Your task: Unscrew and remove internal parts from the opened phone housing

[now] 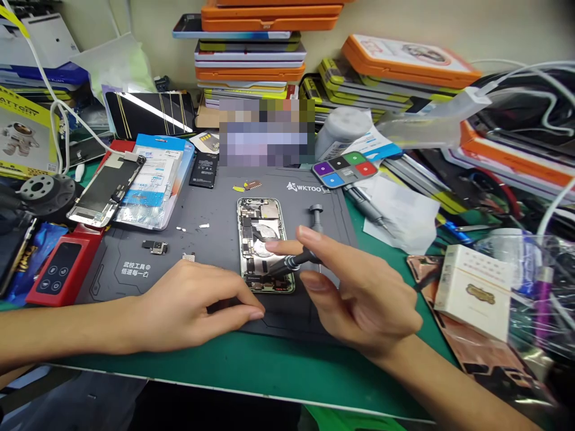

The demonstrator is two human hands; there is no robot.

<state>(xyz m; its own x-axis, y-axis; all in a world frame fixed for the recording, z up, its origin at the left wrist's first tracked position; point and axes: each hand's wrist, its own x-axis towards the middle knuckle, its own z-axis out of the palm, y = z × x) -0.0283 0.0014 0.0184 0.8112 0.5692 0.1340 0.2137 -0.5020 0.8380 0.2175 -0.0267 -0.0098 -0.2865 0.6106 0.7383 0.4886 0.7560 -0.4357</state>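
Observation:
An opened phone [272, 211] lies on the dark grey mat [215, 305], its inner parts and a round coil showing. Above its lower half, my right hand [363, 287] grips a dark screwdriver [287, 264], slanted with its tip down at the left. The index finger reaches out over the phone. My left hand [193, 305] rests near the phone's lower left corner, thumb and forefinger pinched together with nothing visible between them. Behind my right hand, a grey tool with a round cap [316, 209] is partly hidden.
Small loose parts [156, 246] lie left of the phone. A detached screen [108, 188], a battery [204, 170] and a red device [63, 269] stand further left. Stacked orange boxes [272, 18] fill the back. Rightward are another screwdriver [371, 206] and a white box [474, 290].

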